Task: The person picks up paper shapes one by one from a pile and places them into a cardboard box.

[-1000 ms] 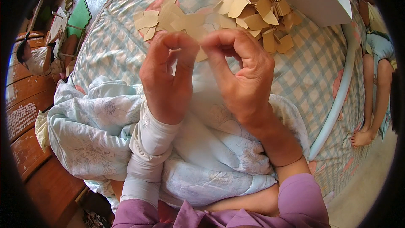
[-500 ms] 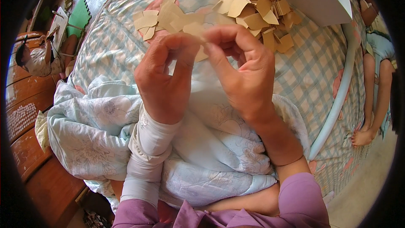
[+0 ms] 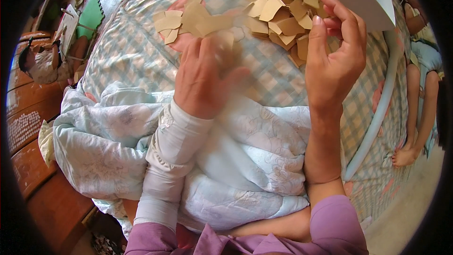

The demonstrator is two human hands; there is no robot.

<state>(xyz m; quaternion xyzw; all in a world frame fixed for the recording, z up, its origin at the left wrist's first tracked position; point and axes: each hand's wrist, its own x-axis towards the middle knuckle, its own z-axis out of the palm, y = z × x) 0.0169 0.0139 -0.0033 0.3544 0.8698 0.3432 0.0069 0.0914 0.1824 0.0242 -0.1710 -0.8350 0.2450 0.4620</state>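
The hands have parted: right hand (image 3: 337, 56), fingers spread, beside the large card heap (image 3: 289, 27); left hand (image 3: 200, 82) (blurred, grip unclear) by the smaller cluster (image 3: 202, 19). Apparently, most pieces remain heaped.

A home, apparently a sleeping area, is suggested by the bedding: a broad surface is covered by a checked cloth (image 3: 278, 82), and a pale blue flowered quilt (image 3: 104, 165) is bunched upon it. Reddish-brown wooden furniture (image 3: 56, 203) is seen along the left edge, and bare feet (image 3: 404, 156) are shown by a person seated at the right.
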